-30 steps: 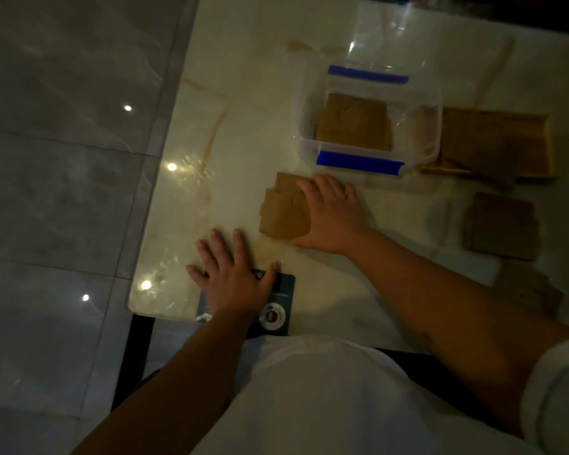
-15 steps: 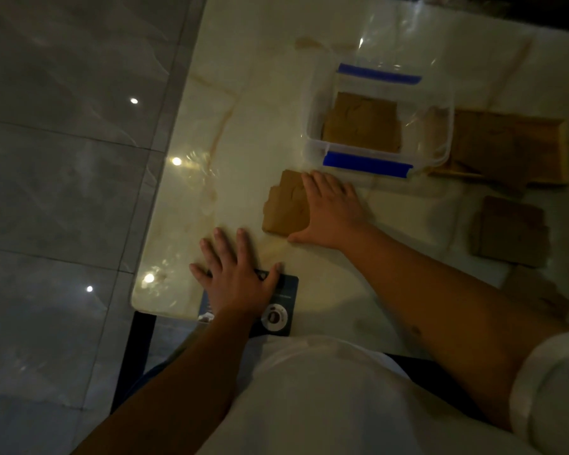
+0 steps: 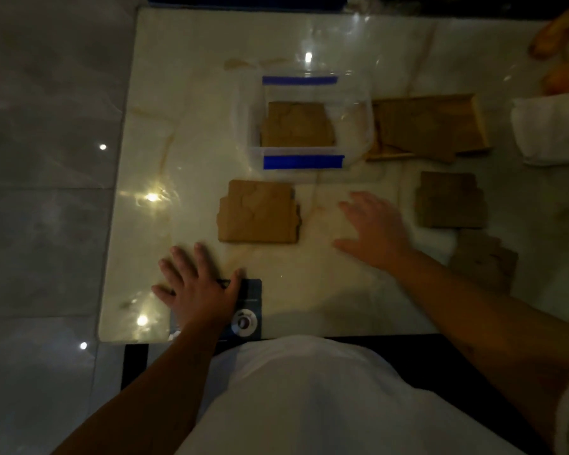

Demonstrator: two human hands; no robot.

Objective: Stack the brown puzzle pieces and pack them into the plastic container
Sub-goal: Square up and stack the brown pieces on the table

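A clear plastic container (image 3: 358,126) with blue clips stands at the table's middle, with a stack of brown puzzle pieces (image 3: 296,124) inside. In front of it lies a brown stack (image 3: 258,213) on the table. Another brown stack (image 3: 450,200) lies to the right, and a darker one (image 3: 483,261) sits nearer me. My right hand (image 3: 373,231) hovers open between the two front stacks, touching neither. My left hand (image 3: 196,287) lies flat and open on a dark blue card (image 3: 248,310) at the near edge.
A wooden tray (image 3: 480,119) with more brown pieces lies right of the container. A white folded cloth (image 3: 546,133) is at the far right. The marble table's left edge (image 3: 122,192) drops to a tiled floor.
My right hand has let go of the front stack and moved right, away from it. The stack stays put. My left hand has not moved.
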